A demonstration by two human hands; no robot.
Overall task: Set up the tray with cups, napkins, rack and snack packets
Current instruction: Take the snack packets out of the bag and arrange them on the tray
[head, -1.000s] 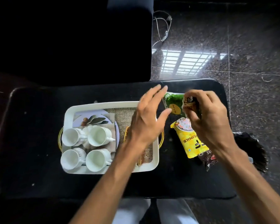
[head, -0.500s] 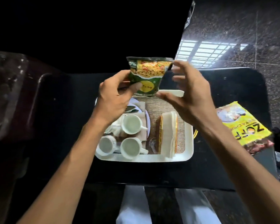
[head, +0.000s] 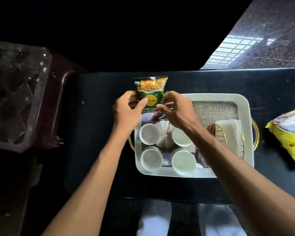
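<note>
- Left grip (head: pixel 126 114) and right grip (head: pixel 176 111) pinch the green snack packet (head: pixel 150 89), upper middle.
- Lay it flat in the white tray (head: pixel 228 97), missing the cups (head: pixel 149 134).

Green packet (head: pixel 150 92): dark green w/ yellow circle, orange-yellow snack print across top. Tray (head: pixel 245 103) white, gold handles (head: pixel 257 133). Cups (head: pixel 149 133) white in & out. Mat (head: pixel 215 109) tan, coarse weave. Rack (head: pixel 220 132) gold wire; napkins (head: pixel 228 132) white. Yellow packet (head: pixel 289 138) nr bench's right edge, pale round print. Bench (head: pixel 95 133) black. Floor (head: pixel 271 40) grey, speckled.
</note>
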